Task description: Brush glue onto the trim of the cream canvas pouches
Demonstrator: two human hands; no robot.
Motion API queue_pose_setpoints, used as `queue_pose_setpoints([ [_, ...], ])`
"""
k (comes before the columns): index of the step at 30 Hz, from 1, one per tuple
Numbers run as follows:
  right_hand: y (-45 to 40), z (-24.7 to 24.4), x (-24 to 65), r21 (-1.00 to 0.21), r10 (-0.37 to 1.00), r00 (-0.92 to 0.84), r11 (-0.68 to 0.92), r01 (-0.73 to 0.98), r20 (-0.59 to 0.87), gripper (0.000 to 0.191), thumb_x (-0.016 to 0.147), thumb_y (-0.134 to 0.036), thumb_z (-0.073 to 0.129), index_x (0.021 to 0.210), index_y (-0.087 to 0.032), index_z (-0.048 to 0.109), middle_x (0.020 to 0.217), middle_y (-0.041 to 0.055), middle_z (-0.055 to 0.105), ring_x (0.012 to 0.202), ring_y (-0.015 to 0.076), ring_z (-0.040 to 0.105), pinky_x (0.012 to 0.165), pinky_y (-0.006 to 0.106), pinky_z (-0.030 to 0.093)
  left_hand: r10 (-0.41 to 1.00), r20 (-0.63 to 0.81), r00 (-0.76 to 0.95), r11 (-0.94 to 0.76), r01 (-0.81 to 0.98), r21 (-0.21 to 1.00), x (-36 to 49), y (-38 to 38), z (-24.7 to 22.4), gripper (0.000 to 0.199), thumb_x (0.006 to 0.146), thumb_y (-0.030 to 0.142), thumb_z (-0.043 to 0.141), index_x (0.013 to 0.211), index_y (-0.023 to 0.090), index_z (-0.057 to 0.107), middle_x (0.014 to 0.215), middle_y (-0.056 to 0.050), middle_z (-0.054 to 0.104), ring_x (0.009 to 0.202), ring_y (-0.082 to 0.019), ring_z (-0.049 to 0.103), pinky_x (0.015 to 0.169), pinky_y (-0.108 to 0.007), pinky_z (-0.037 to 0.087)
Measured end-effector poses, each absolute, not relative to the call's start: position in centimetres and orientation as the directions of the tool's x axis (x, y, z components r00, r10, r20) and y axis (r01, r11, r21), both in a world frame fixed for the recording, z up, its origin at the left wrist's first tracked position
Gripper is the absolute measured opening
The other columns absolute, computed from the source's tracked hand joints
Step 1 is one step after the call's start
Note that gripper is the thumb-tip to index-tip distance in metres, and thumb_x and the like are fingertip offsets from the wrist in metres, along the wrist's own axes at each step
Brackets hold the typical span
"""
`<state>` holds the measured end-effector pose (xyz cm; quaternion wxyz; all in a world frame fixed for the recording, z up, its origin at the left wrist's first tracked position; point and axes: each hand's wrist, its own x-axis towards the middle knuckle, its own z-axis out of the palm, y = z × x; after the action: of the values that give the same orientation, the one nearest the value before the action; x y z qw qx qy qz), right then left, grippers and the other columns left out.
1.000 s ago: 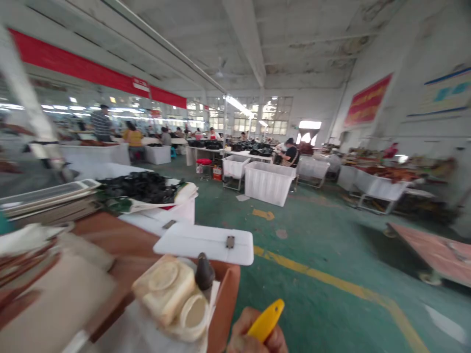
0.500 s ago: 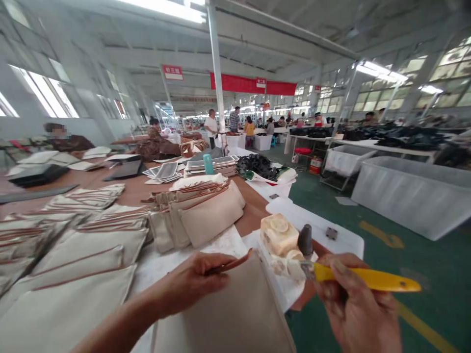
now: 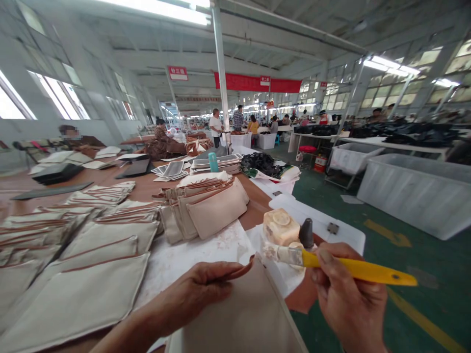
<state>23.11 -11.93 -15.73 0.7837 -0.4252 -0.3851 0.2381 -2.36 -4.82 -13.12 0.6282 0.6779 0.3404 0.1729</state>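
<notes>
as right hand (image 3: pixel 349 299) grips a yellow-handled brush (image 3: pixel 356 268), left hand (image 3: pixel 191 296) pinches a canvas pouch (image 3: pixel 239 314)

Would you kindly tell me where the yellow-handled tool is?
At lower right of the head view, the yellow-handled tool sits in the right hand, its tip beside a cream container.

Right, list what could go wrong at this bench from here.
The coated tip of the yellow-handled tool in the right hand sits close above the beige pouch held by the left hand, so a slip could smear the pouch.

The stained white paper beside it could also mark the neighbouring beige pouches if they slide onto it.
</notes>
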Motion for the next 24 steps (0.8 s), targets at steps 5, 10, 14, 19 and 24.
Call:
queue_pose_setpoints([
  [5,-11.2,-16.7,22.8,-0.855,0.739,0.476,0.515,0.058,0.477,0.018,0.094,-0.033,0.068,0.082,-0.020,0.067,0.061,-0.0016,0.051,0.053,0.0117,0.046,0.051,0.023,0.039,0.711,-0.204,0.673,-0.046,0.334,0.941,-2.2,-4.9,-13.5,0.038,0.090,0.028,0.065,0.127,0.030,0.070,0.136,-0.002,0.066,0.127,-0.025,0.060,0.113,-0.039,0.042],
  [10,-10.9,-17.2,24.9,-0.860,0.701,0.571,0.510,0.015,0.426,0.019,0.090,-0.035,0.073,0.084,-0.018,0.069,0.061,0.0000,0.053,0.051,0.0116,0.046,0.047,0.022,0.036,0.682,0.000,0.732,-0.499,0.465,0.731,-2.1,-6.0,-12.5,0.032,0.100,0.034,0.053,0.127,0.030,0.068,0.114,-0.002,0.076,0.102,-0.018,0.070,0.085,-0.023,0.053],
  [14,-12.2,-16.0,25.9,-0.858,0.768,0.581,0.465,-0.218,0.268,0.020,0.088,-0.034,0.075,0.080,-0.018,0.068,0.055,-0.0009,0.048,0.048,0.0101,0.043,0.041,0.017,0.030,0.434,0.361,0.826,-0.896,0.439,0.074,-2.4,-6.6,-12.6,0.023,0.100,0.032,0.054,0.116,0.025,0.069,0.069,0.001,0.065,0.055,-0.013,0.056,0.051,-0.025,0.034],
  [19,-13.0,-15.2,25.3,-0.867,0.823,0.506,0.430,-0.253,0.260,0.018,0.089,-0.032,0.074,0.079,-0.018,0.069,0.055,-0.0008,0.049,0.046,0.0092,0.043,0.038,0.015,0.030,0.134,0.414,0.900,-0.904,0.282,-0.322,-3.0,-7.1,-12.6,0.027,0.102,0.018,0.044,0.123,0.013,0.061,0.066,0.001,0.058,0.051,-0.015,0.048,0.050,-0.034,0.025],
  [24,-14.0,-16.4,23.4,-0.883,0.867,0.360,0.429,-0.190,0.344,0.016,0.093,-0.030,0.070,0.080,-0.020,0.069,0.066,-0.0004,0.052,0.052,0.0093,0.044,0.045,0.018,0.035,0.106,0.422,0.900,-0.900,0.268,-0.345,-3.3,-7.4,-12.7,0.030,0.099,0.020,0.051,0.127,0.009,0.058,0.066,0.002,0.057,0.053,-0.014,0.047,0.051,-0.034,0.024],
])
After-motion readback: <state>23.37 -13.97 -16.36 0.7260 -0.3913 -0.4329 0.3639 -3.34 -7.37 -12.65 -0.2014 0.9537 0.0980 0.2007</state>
